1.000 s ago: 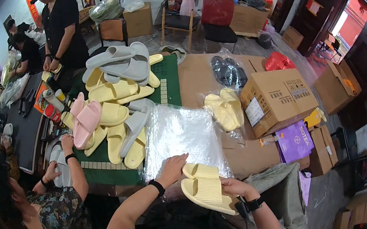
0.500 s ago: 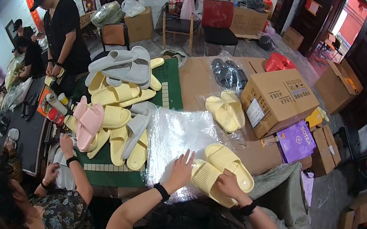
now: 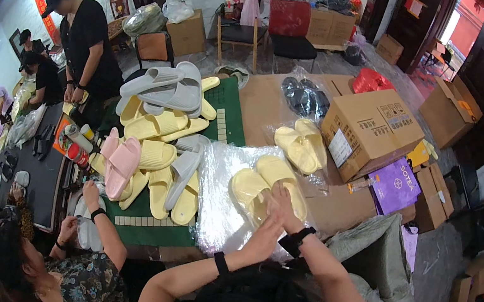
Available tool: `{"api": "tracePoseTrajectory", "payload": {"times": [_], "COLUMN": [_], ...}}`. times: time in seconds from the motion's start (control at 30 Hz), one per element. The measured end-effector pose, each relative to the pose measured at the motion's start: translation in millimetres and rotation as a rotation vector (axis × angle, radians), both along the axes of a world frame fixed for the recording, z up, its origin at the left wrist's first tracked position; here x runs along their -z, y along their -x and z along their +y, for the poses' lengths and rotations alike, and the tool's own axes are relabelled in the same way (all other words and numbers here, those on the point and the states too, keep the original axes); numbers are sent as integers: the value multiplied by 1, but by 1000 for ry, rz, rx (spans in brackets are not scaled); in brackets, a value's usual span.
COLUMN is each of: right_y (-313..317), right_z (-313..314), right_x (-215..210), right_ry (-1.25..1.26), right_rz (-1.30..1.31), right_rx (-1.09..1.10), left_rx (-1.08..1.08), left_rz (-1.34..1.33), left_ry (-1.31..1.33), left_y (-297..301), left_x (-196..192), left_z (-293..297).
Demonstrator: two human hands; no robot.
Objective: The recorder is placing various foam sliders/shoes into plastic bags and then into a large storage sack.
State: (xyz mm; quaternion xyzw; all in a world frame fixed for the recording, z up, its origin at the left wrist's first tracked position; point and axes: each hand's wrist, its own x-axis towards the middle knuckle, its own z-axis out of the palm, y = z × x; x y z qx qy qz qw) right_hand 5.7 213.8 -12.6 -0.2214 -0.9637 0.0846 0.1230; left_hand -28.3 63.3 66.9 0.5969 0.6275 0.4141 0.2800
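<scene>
A pair of pale yellow slippers [image 3: 251, 190] lies side by side on a stack of shiny clear plastic bags [image 3: 213, 200] in front of me. My right hand [image 3: 287, 211] is at the heel end of the pair, closed on it. My left hand [image 3: 266, 237] crosses close beside it, fingers stretched toward the slippers; its fingertips are partly lost against them. Whether the slippers lie inside or on top of the plastic I cannot tell. Another bagged yellow pair [image 3: 302, 146] lies just beyond, and a bagged dark pair [image 3: 305, 97] lies farther back.
Yellow, grey and pink slippers [image 3: 123, 160] are heaped on a green mat [image 3: 232, 101] at left. A cardboard box [image 3: 373, 131] and purple bag [image 3: 394, 186] stand at right, above a grey woven sack [image 3: 373, 256]. A seated co-worker [image 3: 83, 278] works at my left.
The slippers have moved left and away from me, onto the plastic bags. My right hand went with them; my left hand shifted right, off the bags, and now lies close to the right.
</scene>
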Motion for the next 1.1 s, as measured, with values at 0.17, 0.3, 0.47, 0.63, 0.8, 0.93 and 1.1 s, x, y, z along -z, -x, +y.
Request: {"api": "tracePoseTrajectory", "payload": {"times": [0.17, 0.3, 0.47, 0.63, 0.8, 0.93, 1.1], "right_y": [-42, -59, -31, -20, -14, -7, -13], "right_z": [-19, -43, -36, 17, 56, 101, 111], "right_x": [-32, -43, -101, -168, -198, -128, -31], "right_ry": [1052, 1043, 998, 181, 197, 19, 872], "right_rz": [-96, -121, 311, 574, 738, 494, 588], "right_rx": [-321, -245, -51, 3, 22, 225, 538], "left_rx": [-332, -115, -100, -466, -842, -1058, -1093], "left_rz": [-134, 23, 374, 358, 464, 566, 514], "left_ry": [44, 91, -90, -144, 110, 381, 603], "left_y": [36, 17, 17, 68, 129, 165, 191], "left_x": [-17, -20, -35, -16, 33, 64, 94], "left_z": [8, 1, -10, -20, -42, -65, -82]}}
